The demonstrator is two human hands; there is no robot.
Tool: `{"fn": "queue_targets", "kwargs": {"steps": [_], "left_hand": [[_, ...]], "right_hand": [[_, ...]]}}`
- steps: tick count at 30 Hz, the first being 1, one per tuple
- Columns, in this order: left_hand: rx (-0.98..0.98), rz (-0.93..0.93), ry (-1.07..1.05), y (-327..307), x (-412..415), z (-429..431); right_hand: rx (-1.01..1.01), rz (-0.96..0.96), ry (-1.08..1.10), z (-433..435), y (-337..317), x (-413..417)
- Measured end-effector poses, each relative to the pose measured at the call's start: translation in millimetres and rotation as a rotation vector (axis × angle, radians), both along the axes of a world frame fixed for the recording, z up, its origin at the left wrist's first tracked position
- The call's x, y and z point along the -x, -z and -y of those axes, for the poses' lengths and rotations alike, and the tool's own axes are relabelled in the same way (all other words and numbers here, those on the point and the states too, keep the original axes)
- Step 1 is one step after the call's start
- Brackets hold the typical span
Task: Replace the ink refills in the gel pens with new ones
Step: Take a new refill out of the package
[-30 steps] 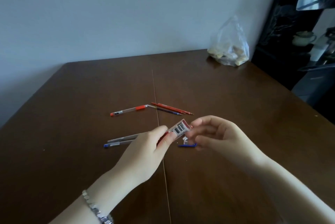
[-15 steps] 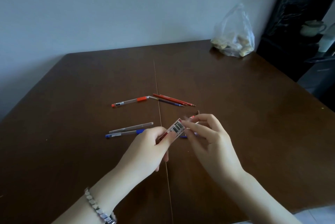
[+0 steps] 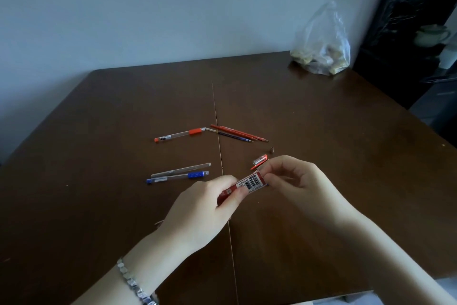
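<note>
Your dark brown wooden table [image 3: 321,131] stands against a pale wall, a clear plastic bag [image 3: 324,45] at its far corner. Your left hand [image 3: 205,213] grips the red barcoded refill packet [image 3: 247,184] above the centre seam; your right hand [image 3: 296,178] pinches its end. Packet contents hidden; loose refills [image 3: 237,133] lie beyond

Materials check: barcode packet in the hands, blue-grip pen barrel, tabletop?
Packet: looks like glossy printed plastic film or coated card; red print, white barcode label. It is pinched by the left hand and right hand. Blue-grip pen: clear hard plastic barrel, ribbed blue grip, probably rubber. Table: dark brown wood or veneer, semi-gloss sheen.
</note>
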State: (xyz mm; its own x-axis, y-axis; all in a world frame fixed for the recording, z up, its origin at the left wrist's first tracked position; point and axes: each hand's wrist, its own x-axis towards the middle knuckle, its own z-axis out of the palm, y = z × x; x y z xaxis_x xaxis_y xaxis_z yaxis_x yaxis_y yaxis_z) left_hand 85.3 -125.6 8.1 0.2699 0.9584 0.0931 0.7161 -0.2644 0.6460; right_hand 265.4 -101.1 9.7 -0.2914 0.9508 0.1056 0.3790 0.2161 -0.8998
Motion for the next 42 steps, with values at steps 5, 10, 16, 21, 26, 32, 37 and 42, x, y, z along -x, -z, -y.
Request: {"fn": "queue_targets", "kwargs": {"steps": [5, 10, 16, 21, 26, 32, 37, 42], "left_hand": [[0.037, 0.073, 0.07, -4.7, 1.3, 0.7], [0.026, 0.07, 0.103, -7.3, 0.4, -0.9], [-0.019, 0.012, 0.101, -13.1, -0.9, -6.8], [0.027, 0.018, 0.085, -17.9, -3.3, -12.0], [0.05, 0.023, 0.079, -15.2, -5.1, -12.0], [0.019, 0.008, 0.029, -12.3, 0.5, -9.3], [-0.03, 0.041, -0.013, -8.1, 6.9, -8.7], [0.177, 0.216, -0.035, -5.6, 11.6, -15.2]], "right_hand": [[0.032, -0.003, -0.075, -0.7, -7.9, -8.4], [0.052, 0.008, -0.076, -3.8, -10.9, -13.0], [-0.002, 0.055, -0.129, -5.7, -12.2, -13.3], [-0.063, -0.023, -0.067, -6.1, -11.4, -11.0], [-0.055, -0.06, -0.009, -9.2, -7.3, -7.2], [0.125, -0.331, -0.026, -7.7, -5.7, -10.2], [0.124, -0.383, 0.085, -6.9, -3.6, -10.4], [0.105, -0.621, 0.346, -14.5, -1.2, -16.4]]}}
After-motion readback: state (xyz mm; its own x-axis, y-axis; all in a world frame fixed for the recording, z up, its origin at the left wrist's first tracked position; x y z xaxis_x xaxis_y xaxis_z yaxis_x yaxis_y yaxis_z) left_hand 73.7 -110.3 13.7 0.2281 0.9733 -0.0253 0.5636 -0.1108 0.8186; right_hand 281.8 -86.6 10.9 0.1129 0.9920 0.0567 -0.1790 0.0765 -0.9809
